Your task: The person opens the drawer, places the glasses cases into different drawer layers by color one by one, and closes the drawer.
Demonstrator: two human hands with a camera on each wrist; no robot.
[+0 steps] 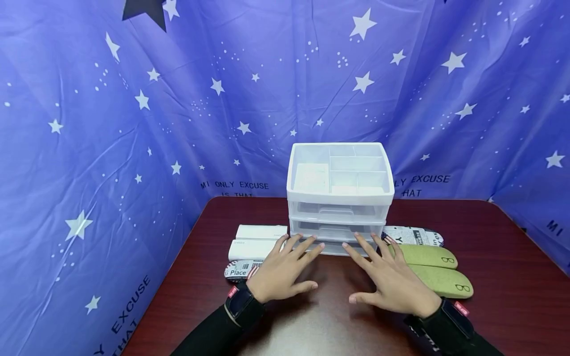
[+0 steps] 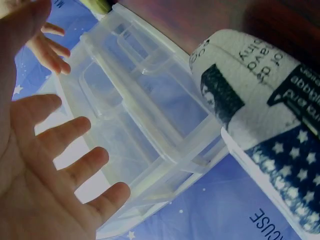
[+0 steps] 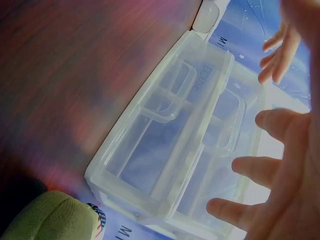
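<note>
A white plastic drawer organizer [image 1: 340, 199] with clear drawers and a divided open top stands at the back of the table. My left hand [image 1: 287, 267] hovers in front of its left side, fingers spread, holding nothing. On the other side my right hand [image 1: 387, 277] is spread the same way, also holding nothing. In both wrist views the fingers stand apart from the drawer fronts [image 2: 120, 95] [image 3: 165, 110]. Left of the organizer lie two white glasses cases [image 1: 254, 249] and a newsprint-patterned case [image 1: 238, 270]. To its right are another newsprint-patterned case [image 1: 416, 236] and two green glasses cases [image 1: 438, 281].
The dark red wooden table [image 1: 329, 329] carries everything. A blue curtain [image 1: 267, 89] printed with white stars hangs behind it and along the sides. A black watch-like device [image 1: 240, 300] is strapped to each wrist.
</note>
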